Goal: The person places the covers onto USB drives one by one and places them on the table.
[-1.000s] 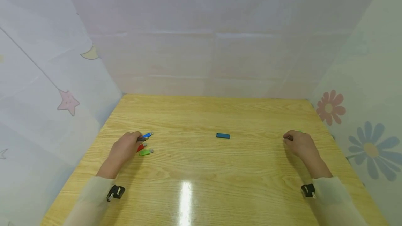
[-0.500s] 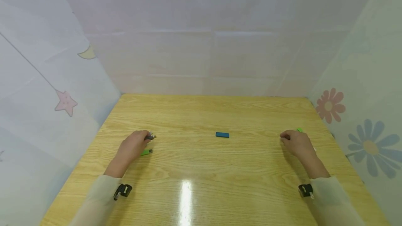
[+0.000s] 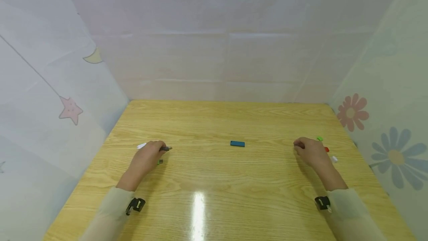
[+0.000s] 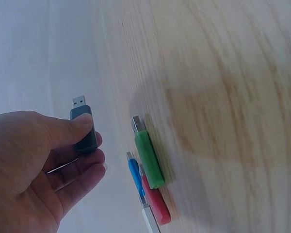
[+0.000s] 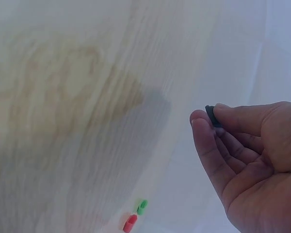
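My left hand pinches a dark grey USB flash drive between thumb and fingers, its metal plug bare. Below that hand lie uncapped USB drives: a green one, a red one, a blue one and a white one. In my right hand a small dark cap is held between thumb and fingertips. A green cap, a red cap and a white cap lie on the table near that hand.
A dark blue stick, no plug showing, lies mid-table between the hands. The wooden table meets pale printed sheets at its back and sides. Glare marks its front.
My left hand has moved right with the grey drive, off the other drives, so the white one shows. The right hand has shifted slightly left with its cap, uncovering the red and white caps.
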{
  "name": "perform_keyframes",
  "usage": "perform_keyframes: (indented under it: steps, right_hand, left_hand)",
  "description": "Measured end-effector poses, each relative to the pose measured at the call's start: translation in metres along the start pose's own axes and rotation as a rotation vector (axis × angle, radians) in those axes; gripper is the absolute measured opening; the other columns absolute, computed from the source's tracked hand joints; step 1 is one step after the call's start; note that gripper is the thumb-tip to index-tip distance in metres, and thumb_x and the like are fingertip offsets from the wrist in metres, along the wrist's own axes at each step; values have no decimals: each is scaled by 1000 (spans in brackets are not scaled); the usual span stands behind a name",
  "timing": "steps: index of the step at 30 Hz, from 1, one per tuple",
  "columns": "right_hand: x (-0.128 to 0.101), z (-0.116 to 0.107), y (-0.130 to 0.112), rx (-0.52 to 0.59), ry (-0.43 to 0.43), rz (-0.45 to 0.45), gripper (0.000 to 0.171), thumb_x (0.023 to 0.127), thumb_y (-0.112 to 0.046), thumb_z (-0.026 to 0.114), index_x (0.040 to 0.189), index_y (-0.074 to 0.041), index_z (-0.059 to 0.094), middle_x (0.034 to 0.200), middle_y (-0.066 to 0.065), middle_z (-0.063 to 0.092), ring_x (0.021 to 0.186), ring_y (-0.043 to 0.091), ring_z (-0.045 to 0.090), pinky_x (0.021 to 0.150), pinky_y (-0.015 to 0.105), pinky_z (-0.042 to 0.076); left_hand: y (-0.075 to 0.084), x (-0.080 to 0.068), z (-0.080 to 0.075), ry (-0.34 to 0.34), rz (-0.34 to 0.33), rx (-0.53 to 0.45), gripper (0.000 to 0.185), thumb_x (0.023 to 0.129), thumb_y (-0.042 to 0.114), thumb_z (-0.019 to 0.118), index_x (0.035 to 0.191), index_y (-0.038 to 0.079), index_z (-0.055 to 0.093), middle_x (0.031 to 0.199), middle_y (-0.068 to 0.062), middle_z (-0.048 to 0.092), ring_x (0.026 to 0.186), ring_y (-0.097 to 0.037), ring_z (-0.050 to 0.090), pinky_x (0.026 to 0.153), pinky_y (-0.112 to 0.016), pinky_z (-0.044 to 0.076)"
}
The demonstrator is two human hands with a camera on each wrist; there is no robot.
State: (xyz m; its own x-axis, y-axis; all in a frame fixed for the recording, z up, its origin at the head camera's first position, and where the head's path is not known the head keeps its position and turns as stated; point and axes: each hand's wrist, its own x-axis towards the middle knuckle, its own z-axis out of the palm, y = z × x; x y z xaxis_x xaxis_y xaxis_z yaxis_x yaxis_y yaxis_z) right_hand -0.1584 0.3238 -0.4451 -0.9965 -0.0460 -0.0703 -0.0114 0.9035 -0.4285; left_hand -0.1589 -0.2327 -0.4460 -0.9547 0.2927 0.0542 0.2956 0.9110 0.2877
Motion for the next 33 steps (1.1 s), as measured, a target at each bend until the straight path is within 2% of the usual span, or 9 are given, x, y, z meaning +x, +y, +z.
perform_keyframes:
  steps: [4,12,21,27,33]
  right_hand:
    - [-2,1,-7,21,7,-7,25,102,-13,59,118,5,65,104,21,70,89,33,66,71,45,55]
    - [-3,4,-14,45,14,-29,24,101,-11,59,117,6,65,101,20,70,87,32,67,71,46,56]
    - [-6,8,-21,59,22,-47,23,101,-10,61,116,7,65,102,20,70,89,35,67,73,48,56]
    - [-7,11,-30,57,42,-85,22,101,-11,62,116,5,66,101,17,71,90,33,67,74,48,56]
    - [-5,14,-34,61,60,-106,22,101,-11,62,116,4,67,100,15,71,89,32,67,74,48,56]
  left_hand:
    - [4,1,2,1,4,-13,9,99,12,67,106,7,68,95,-7,67,81,-20,62,61,-32,52]
    - [14,5,6,31,51,5,9,97,11,69,106,7,69,100,-7,70,97,-27,67,78,-41,58]
    - [23,9,9,28,100,-15,9,97,11,69,105,7,69,101,-6,71,99,-28,67,81,-41,58]
    - [32,13,11,6,103,-28,7,99,13,67,105,9,68,98,-2,70,96,-24,65,77,-37,55]
    - [44,20,14,29,132,-38,5,98,13,69,102,9,69,95,-3,70,92,-24,65,74,-36,54]
